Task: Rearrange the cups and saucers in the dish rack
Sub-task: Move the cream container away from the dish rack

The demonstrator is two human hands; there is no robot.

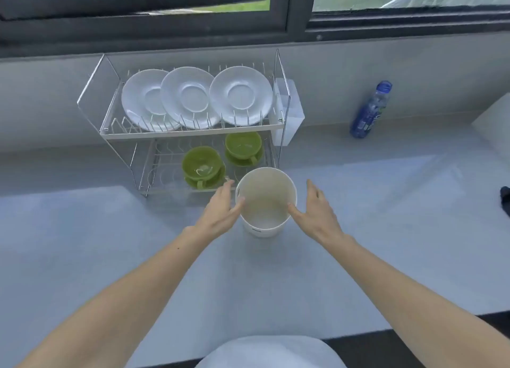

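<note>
A two-tier wire dish rack (pixel 190 131) stands on the grey counter by the wall. Three white saucers (pixel 187 96) lean upright in its top tier. Two green cups, one at the left (pixel 202 165) and one at the right (pixel 242 145), sit on green saucers in the bottom tier. A white empty tub (pixel 266 199) stands on the counter right in front of the rack. My left hand (pixel 220 209) is beside the tub's left rim and my right hand (pixel 314 206) beside its right rim. Both have fingers spread, thumbs touching or nearly touching the rim.
A white plastic holder (pixel 289 108) hangs on the rack's right end. A blue water bottle (pixel 369 111) leans against the wall to the right. A dark window frame (pixel 298 22) runs above. The counter's front edge (pixel 414 326) lies near my body.
</note>
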